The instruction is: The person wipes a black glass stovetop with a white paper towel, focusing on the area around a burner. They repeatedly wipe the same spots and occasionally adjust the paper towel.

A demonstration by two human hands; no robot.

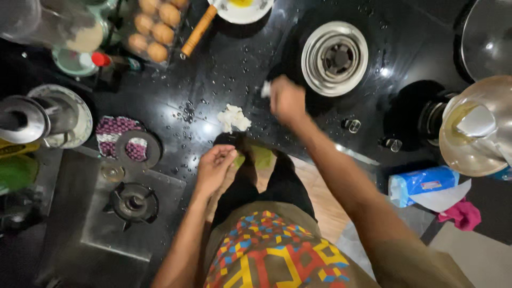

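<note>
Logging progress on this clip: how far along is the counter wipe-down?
Done: little that shows. The black counter is wet, with droplets scattered across it.
In hand: the right hand is blurred over the counter near the sink drain, holding a white scrap. The left hand rests at the counter edge, holding nothing visible.
Left: a crumpled white wad lies on the counter, and the droplets remain.

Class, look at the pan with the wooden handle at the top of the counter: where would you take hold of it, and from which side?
Grip the wooden handle near its free lower end, coming from below left. The handle slants away from the pan, so a hand there stays clear of the pan's contents and the egg tray beside it.
</note>
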